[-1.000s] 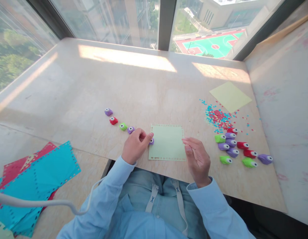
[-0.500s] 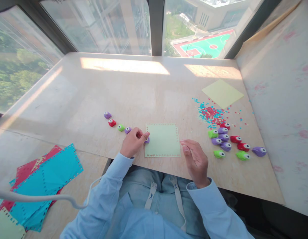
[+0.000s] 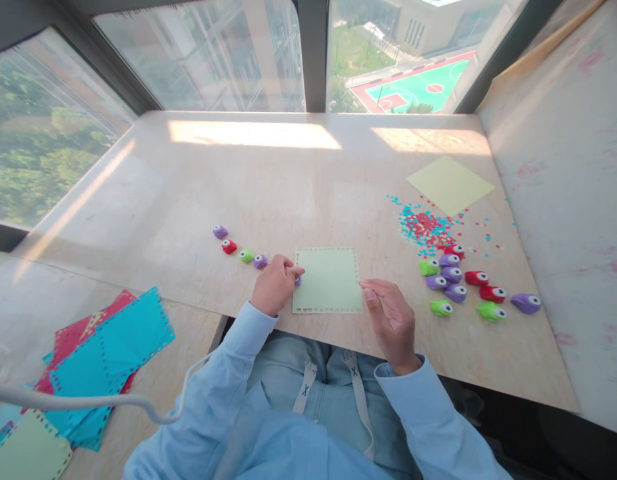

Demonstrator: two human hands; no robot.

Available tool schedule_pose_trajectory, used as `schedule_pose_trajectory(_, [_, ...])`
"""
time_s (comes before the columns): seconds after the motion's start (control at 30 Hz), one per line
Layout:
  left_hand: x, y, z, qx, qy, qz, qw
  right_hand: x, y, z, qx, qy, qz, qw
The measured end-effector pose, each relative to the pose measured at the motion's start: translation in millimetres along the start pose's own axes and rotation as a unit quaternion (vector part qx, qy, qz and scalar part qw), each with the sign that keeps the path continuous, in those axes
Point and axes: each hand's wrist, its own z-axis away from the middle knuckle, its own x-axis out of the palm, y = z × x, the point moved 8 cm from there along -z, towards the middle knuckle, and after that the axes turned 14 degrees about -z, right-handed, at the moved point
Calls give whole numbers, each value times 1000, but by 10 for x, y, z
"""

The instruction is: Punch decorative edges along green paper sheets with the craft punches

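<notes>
A square sheet of pale green paper [image 3: 326,283] lies in front of me, with small punched holes along its edges. At its left edge my left hand [image 3: 274,285] is closed over a small purple craft punch [image 3: 298,281], mostly hidden by the fingers and thumb. My right hand [image 3: 391,323] is at the opposite edge, its fingertips pinched together at the paper's side. Left of the sheet, a short row of small punches holds a purple one [image 3: 260,261], a green one [image 3: 245,255], a red one [image 3: 229,247] and another purple one [image 3: 219,231].
Several coloured punches [image 3: 456,293] stand on the right, beside scattered confetti [image 3: 426,227] and a yellowish sheet [image 3: 451,185]. Punched blue and red sheets [image 3: 123,340] overlap at the left. A white cable [image 3: 103,400] crosses the lower left. A floral-covered wall [image 3: 578,200] borders the right.
My left thumb and fingers have come down flatter over the purple punch. My right hand stays at the paper's right edge. The view has shifted slightly.
</notes>
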Motion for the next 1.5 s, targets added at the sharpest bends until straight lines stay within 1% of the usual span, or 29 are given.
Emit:
schedule_pose_trajectory(0.13, [14, 87, 20, 32, 23, -72, 997, 0, 7, 2, 3, 0, -4, 1000])
schedule_pose_trajectory(0.23, [30, 104, 26, 27, 24, -109, 993, 2, 13, 5, 5, -1, -4, 1000])
schedule_pose_trajectory(0.33, [33, 97, 23, 11, 16, -122, 992, -3, 12, 3, 2, 1, -4, 1000])
schedule_pose_trajectory(0.43, [26, 104, 18, 12, 10, -110, 994, -1, 17, -2, -5, 1, 5, 1000])
schedule_pose_trajectory(0.5, [22, 88, 9, 11, 6, -96, 995, 37, 13, 0, -21, -16, 30, 999])
schedule_pose_trajectory(0.57, [21, 48, -11, 7, 2, -72, 997, 131, 2, 15, -47, -61, 77, 994])
schedule_pose_trajectory(0.67, [41, -32, -68, -4, -19, 5, 1000, 298, 13, 65, -76, -136, 164, 974])
schedule_pose_trajectory(0.73, [48, -61, -109, -4, -35, 49, 998, 349, 25, 88, -81, -155, 200, 964])
schedule_pose_trajectory(0.87, [1, -45, -138, 18, -37, 82, 996, 356, 12, 99, -92, -151, 215, 961])
schedule_pose_trajectory(1.03, [-6, -40, -37, 75, -33, 138, 987, 325, 16, 105, -99, -138, 221, 961])
schedule_pose_trajectory(1.1, [-2, -57, 19, 104, -14, 153, 983, 302, 28, 114, -97, -132, 218, 962])
schedule_pose_trajectory(1.17, [-7, -86, 67, 121, 18, 157, 980, 275, 39, 128, -96, -127, 215, 963])
schedule_pose_trajectory(1.27, [-6, -124, 121, 123, 50, 184, 974, 232, 50, 149, -93, -124, 209, 966])
schedule_pose_trajectory(1.37, [-10, -133, 166, 124, 58, 216, 967, 191, 51, 168, -94, -120, 205, 967])
schedule_pose_trajectory(1.5, [-30, -149, 206, 122, 65, 233, 963, 151, 62, 194, -97, -116, 208, 966])
